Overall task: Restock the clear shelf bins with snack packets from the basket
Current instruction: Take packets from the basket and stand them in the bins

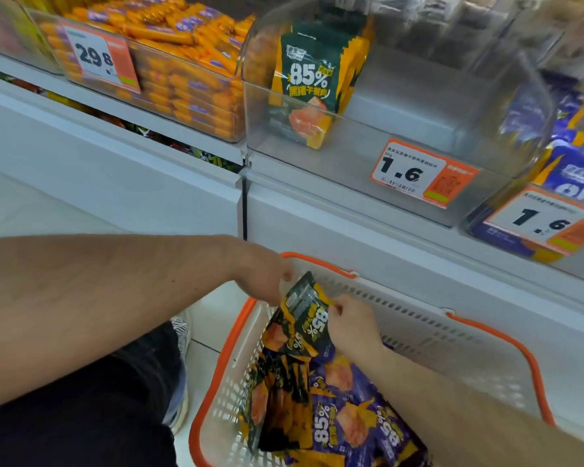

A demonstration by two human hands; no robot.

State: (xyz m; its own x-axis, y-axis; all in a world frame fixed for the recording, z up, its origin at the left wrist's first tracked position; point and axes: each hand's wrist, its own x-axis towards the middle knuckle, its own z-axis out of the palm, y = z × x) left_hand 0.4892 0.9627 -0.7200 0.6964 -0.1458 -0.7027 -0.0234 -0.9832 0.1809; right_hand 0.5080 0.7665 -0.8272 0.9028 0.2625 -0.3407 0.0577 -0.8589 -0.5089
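Both forearms reach in from the near edge toward the basket, a white perforated plastic tub with an orange rim and handles, standing on the floor against the shelf base. Over its near-left corner the left hand and right hand pinch a small bunch of green snack packets between curled fingers, one hand at each side. These flat, glossy foil pouches are tilted, long axis running up-left to down-right, with the "85%" print turned sideways (the top one shows its grey label side). Below them more packets, dark green and purple with yellow corners, lie jumbled in the basket. Up on the shelf, the clear bin of hard transparent plastic holds a short upright row of matching green packets in its left part, faces forward, behind an orange-and-white price tag reading 1.6
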